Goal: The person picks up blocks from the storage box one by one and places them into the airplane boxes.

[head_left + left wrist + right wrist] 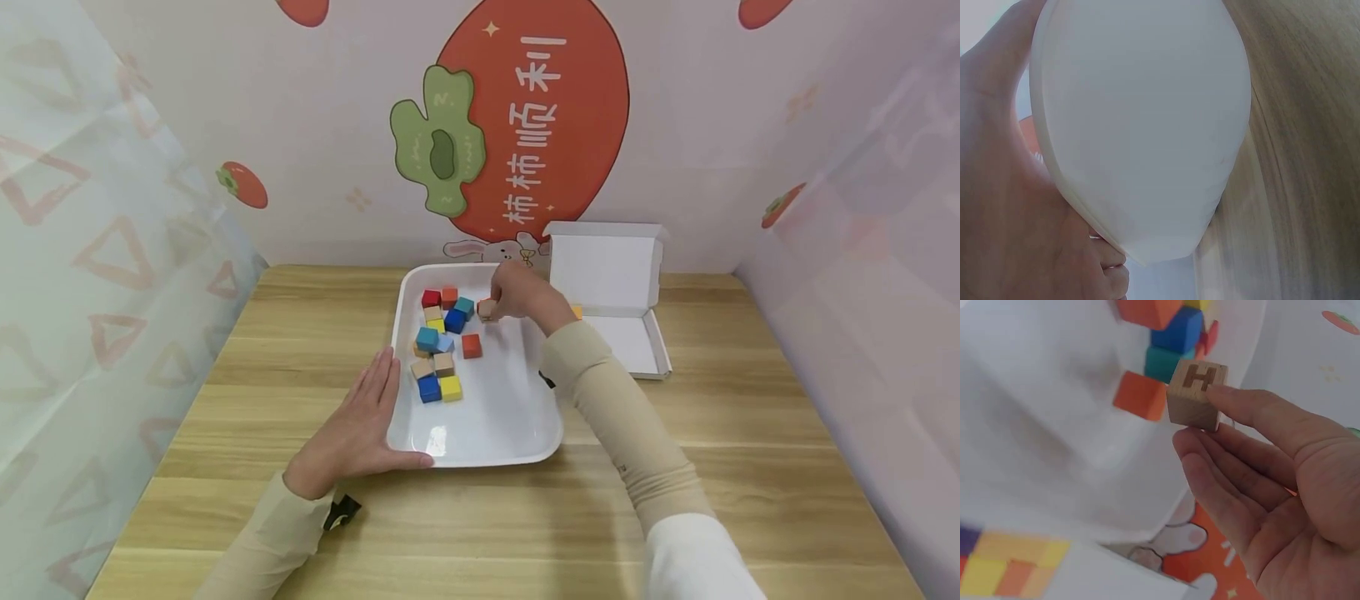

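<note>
A natural wooden block with a dark letter H on its face is pinched between the thumb and fingers of my right hand, over the far right part of the white tray. Just beside it in the right wrist view lies an orange block. My left hand rests along the tray's near left corner, fingers straight against the outer side and thumb on the front rim. In the left wrist view the tray's outer wall fills the middle, with that hand at its edge.
Several red, blue, teal, yellow and plain wooden blocks lie in the tray's left half. An open white box stands to the right, partly behind my right arm; colored blocks sit in it. A printed backdrop rises behind the wooden table.
</note>
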`<state>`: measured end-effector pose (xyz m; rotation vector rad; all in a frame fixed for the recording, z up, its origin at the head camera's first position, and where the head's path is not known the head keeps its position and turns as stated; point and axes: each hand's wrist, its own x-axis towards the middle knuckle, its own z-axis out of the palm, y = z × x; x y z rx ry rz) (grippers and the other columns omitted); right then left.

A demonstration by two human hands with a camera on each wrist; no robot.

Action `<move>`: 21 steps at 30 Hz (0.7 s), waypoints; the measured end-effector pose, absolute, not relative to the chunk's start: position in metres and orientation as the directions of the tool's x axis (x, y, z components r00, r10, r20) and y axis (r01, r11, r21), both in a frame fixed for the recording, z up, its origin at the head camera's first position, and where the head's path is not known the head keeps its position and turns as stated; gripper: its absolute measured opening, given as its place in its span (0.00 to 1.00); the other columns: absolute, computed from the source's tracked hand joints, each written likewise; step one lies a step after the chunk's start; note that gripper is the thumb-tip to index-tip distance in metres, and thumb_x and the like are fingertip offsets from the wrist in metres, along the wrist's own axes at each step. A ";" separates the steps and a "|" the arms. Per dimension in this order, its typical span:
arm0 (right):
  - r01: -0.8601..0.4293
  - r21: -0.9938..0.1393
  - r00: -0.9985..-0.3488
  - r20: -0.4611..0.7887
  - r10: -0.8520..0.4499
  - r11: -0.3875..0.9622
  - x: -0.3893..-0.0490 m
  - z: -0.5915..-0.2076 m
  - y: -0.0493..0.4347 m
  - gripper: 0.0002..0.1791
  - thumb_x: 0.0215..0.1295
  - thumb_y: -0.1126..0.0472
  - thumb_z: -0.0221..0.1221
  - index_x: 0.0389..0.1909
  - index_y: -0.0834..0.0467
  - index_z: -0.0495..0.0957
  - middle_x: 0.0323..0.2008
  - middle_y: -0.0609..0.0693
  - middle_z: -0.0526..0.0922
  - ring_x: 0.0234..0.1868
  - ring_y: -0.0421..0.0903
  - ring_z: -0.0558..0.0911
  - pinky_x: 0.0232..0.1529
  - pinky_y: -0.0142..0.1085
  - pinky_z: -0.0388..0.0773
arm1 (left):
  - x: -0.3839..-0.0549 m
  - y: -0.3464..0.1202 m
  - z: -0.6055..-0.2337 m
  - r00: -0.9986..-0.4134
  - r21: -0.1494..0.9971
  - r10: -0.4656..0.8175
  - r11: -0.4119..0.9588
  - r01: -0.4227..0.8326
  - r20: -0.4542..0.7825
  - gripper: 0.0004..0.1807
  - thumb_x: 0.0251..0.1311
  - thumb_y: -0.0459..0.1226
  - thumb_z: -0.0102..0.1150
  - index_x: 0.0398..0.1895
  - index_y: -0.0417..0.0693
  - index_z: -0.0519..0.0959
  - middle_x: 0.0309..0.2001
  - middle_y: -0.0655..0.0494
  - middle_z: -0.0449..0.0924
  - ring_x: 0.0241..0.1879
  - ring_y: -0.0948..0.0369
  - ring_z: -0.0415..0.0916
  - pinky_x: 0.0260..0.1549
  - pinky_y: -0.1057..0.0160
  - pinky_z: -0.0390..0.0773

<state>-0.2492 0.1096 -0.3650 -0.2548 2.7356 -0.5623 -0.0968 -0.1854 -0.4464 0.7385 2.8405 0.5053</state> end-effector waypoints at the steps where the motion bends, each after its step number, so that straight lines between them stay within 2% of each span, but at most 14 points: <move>1: -0.119 -0.414 -0.927 -0.280 -0.251 0.902 -0.249 -0.361 0.112 0.14 0.63 0.57 0.76 0.47 0.58 0.89 0.42 0.53 0.87 0.47 0.52 0.80 0.51 0.42 0.86 | -0.097 -0.186 -0.446 -0.864 0.362 0.498 0.820 0.443 -0.071 0.82 0.41 0.81 0.64 0.86 0.38 0.41 0.88 0.43 0.29 0.87 0.42 0.33 0.82 0.33 0.47; 8: -0.197 -0.430 -0.935 -0.188 -0.301 0.881 -0.237 -0.339 0.148 0.16 0.62 0.57 0.77 0.48 0.59 0.89 0.44 0.54 0.88 0.47 0.52 0.82 0.51 0.44 0.88 | -0.098 -0.186 -0.447 -0.863 0.361 0.500 0.820 0.445 -0.073 0.81 0.41 0.81 0.62 0.86 0.38 0.41 0.88 0.44 0.30 0.87 0.42 0.34 0.82 0.34 0.47; 16: -0.237 -0.435 -0.939 -0.127 -0.320 0.869 -0.218 -0.330 0.221 0.12 0.63 0.58 0.75 0.45 0.57 0.90 0.41 0.53 0.91 0.43 0.51 0.87 0.50 0.46 0.89 | -0.098 -0.185 -0.446 -0.864 0.357 0.498 0.822 0.444 -0.072 0.80 0.42 0.81 0.61 0.86 0.38 0.42 0.88 0.44 0.30 0.87 0.42 0.34 0.82 0.34 0.48; 21: -0.207 -0.445 -0.945 -0.139 -0.295 0.871 -0.206 -0.330 0.266 0.14 0.65 0.62 0.73 0.51 0.60 0.89 0.46 0.56 0.91 0.46 0.51 0.88 0.53 0.50 0.89 | -0.097 -0.187 -0.446 -0.866 0.356 0.494 0.825 0.438 -0.079 0.81 0.42 0.81 0.61 0.86 0.38 0.41 0.88 0.44 0.29 0.87 0.42 0.33 0.82 0.34 0.48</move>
